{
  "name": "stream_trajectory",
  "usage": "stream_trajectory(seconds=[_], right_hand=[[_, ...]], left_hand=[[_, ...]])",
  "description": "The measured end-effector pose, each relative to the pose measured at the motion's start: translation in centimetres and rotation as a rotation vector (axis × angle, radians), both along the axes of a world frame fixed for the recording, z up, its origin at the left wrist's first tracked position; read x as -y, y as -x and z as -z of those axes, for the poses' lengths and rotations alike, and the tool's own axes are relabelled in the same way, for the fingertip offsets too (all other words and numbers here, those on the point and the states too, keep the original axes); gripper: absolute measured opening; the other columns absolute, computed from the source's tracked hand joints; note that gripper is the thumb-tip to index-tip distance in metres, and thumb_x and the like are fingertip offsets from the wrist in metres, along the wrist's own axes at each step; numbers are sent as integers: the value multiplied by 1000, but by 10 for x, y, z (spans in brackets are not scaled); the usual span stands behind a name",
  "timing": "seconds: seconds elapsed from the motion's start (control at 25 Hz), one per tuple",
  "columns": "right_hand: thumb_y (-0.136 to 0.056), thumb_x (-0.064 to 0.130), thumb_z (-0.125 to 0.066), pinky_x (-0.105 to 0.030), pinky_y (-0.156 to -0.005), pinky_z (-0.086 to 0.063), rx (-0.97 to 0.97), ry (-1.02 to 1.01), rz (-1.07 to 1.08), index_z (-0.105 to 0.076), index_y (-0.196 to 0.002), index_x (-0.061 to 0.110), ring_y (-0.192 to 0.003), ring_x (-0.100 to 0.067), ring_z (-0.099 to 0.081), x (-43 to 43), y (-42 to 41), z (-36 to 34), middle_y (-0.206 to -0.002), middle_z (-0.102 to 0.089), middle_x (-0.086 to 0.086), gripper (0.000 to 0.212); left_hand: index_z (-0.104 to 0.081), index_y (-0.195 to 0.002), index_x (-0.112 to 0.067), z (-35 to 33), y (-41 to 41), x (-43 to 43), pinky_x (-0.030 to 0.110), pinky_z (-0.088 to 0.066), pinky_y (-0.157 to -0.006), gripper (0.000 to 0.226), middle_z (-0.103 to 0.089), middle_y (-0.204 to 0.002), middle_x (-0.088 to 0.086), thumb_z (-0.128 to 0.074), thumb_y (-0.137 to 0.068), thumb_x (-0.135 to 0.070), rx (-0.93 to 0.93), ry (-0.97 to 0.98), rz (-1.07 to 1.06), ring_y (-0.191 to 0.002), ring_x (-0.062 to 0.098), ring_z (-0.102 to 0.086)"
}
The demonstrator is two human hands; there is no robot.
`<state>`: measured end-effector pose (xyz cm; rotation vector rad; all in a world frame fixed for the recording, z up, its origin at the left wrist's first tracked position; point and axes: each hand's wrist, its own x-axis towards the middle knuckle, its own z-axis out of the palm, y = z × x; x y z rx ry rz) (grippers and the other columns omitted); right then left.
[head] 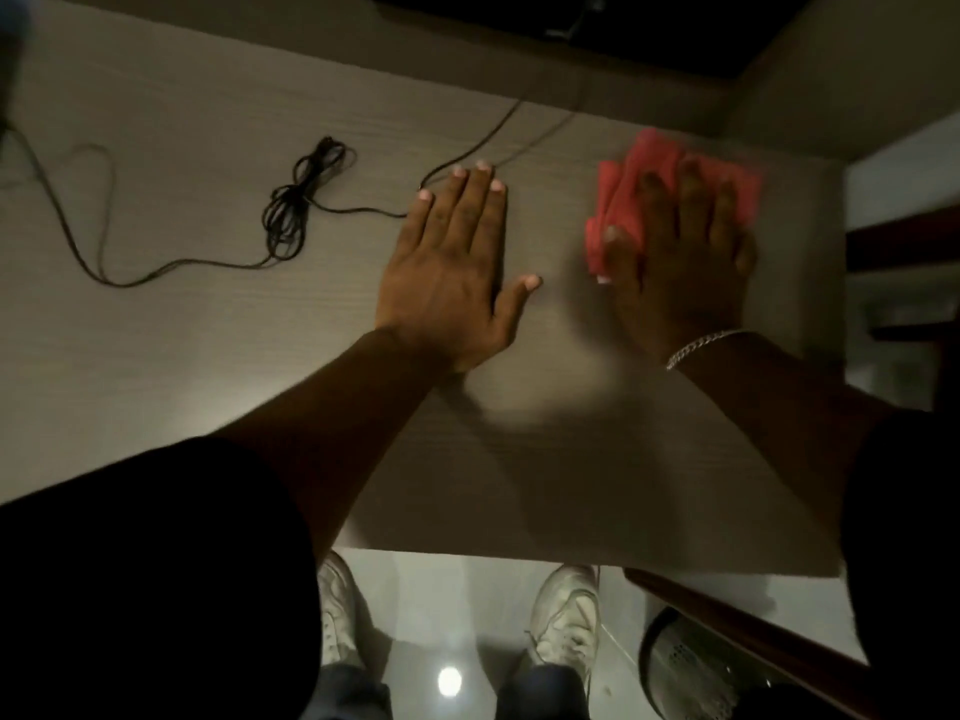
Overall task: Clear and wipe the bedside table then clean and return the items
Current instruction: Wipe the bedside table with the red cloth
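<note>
The pale wood-grain table top (208, 356) fills most of the view. My right hand (680, 267) presses flat on a crumpled red cloth (631, 194) near the table's far right corner; the cloth looks blurred. My left hand (452, 267) lies flat on the bare table top, fingers together and thumb out, holding nothing. A silver bracelet (701, 343) circles my right wrist.
A black cable (291, 210) with a bundled coil lies on the table left of my left hand and runs toward the back wall. A dark object (519, 13) sits at the top edge. Below the table's front edge are my white shoes (566, 615) and a wire bin (691, 667).
</note>
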<state>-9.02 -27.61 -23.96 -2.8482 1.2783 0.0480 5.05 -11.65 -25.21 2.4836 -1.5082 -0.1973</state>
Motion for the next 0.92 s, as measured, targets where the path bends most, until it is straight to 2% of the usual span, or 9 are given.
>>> stream_trajectory(seconds=[0.2, 0.4, 0.56, 0.68, 0.72, 0.8, 0.88, 0.92], right_hand=[[-87, 53, -32, -57, -113, -20, 33, -30, -266, -34, -146, 27, -146, -37, -24, -52, -94, 1, -161, -27, -4, 65], [-88, 55, -38, -53, -113, -21, 66, -49, -507, -38, -145, 32, -148, -33, -22, -119, -201, 1, -161, -26, 0, 61], [-92, 55, -28, -53, -119, -17, 88, -43, -670, -35, -148, 25, -148, -36, -21, -154, -268, 3, -161, -26, -7, 64], [-96, 49, -24, -48, -121, -12, 5, -30, -776, -25, -150, 30, -152, -27, -10, -175, -312, 5, -164, -17, -1, 58], [-97, 46, -25, -46, -122, -12, 22, -67, -804, -23, -151, 30, -152, -24, -9, -180, -321, 3, -164, -16, 0, 56], [-97, 36, -29, -49, -122, -15, 134, -225, -807, -25, -151, 19, -151, -26, -14, -184, -326, -2, -162, -21, -8, 57], [-96, 28, -33, -50, -121, -19, 262, -319, -702, -30, -148, 9, -150, -31, -19, -179, -305, -9, -159, -25, -16, 56], [-95, 28, -34, -50, -120, -20, 251, -295, -652, -30, -148, 7, -149, -32, -20, -172, -284, -10, -159, -26, -16, 57]], left_hand=[[-10, -156, -10, -3, -97, -82, 45, -4, -124, 85, -9, -166, 11, -26, -92, -63, 31, -54, -204, -154, 26, -5], [-14, -155, -6, -5, -157, -157, 49, -6, -125, 85, -12, -165, 17, -27, -92, -62, 32, -54, -344, -153, 31, -8], [-20, -151, 6, -2, -157, -167, 53, -17, -123, 71, -18, -160, 29, -32, -95, -36, -38, 198, -425, -151, 39, -14], [-20, -151, 5, -5, -160, -169, 54, -17, -122, 71, -19, -161, 26, -39, -90, -26, -132, 373, -461, -152, 37, -13], [-17, -153, 0, -6, -162, -170, 53, -15, -123, 72, -16, -163, 22, -41, -90, -25, -196, 400, -465, -153, 33, -10], [-15, -155, -7, -6, -162, -171, 51, -12, -124, 71, -13, -165, 17, -40, -91, -25, -248, 421, -461, -154, 30, -6], [-16, -155, -12, -4, -164, -172, 51, -11, -124, 68, -15, -165, 15, -36, -93, -30, -181, 358, -449, -153, 31, -8], [-17, -155, -13, -3, -165, -172, 52, -12, -124, 66, -16, -165, 14, -33, -94, -35, -134, 304, -440, -153, 32, -10]])
